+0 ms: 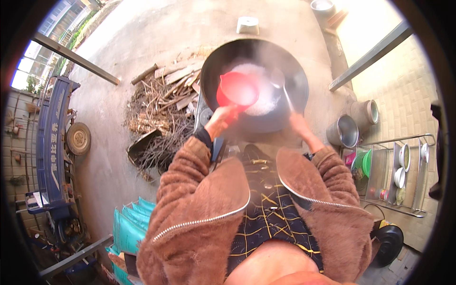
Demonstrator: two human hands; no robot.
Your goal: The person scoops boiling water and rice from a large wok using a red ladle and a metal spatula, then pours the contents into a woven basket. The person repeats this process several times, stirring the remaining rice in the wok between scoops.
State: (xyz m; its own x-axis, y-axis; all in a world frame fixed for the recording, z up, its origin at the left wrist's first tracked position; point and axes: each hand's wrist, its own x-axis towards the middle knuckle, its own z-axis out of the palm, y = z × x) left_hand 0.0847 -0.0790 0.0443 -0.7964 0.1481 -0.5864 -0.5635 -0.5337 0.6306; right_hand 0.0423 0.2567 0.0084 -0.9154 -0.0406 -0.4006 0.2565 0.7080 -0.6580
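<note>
Before me a large dark wok (297,82) holds a whitish, frothy mass (263,107), and steam blurs part of it. My left hand (222,121) grips the handle of a red plastic pitcher (229,92), tilted above the wok's left half. Steam hides what the pitcher contains. In my right hand (300,125) is the thin handle of a metal ladle (278,76). Its bowl is inside the wok, right of the froth; whether it touches the wok I cannot tell.
Firewood and twigs (167,117) are heaped left of the wok. A white stool (248,25) stands beyond it. At right are a metal bucket (343,131) and a rack (383,174) with bowls. Teal sacks (130,228) lie lower left, and a blue cargo tricycle (53,142) stands far left.
</note>
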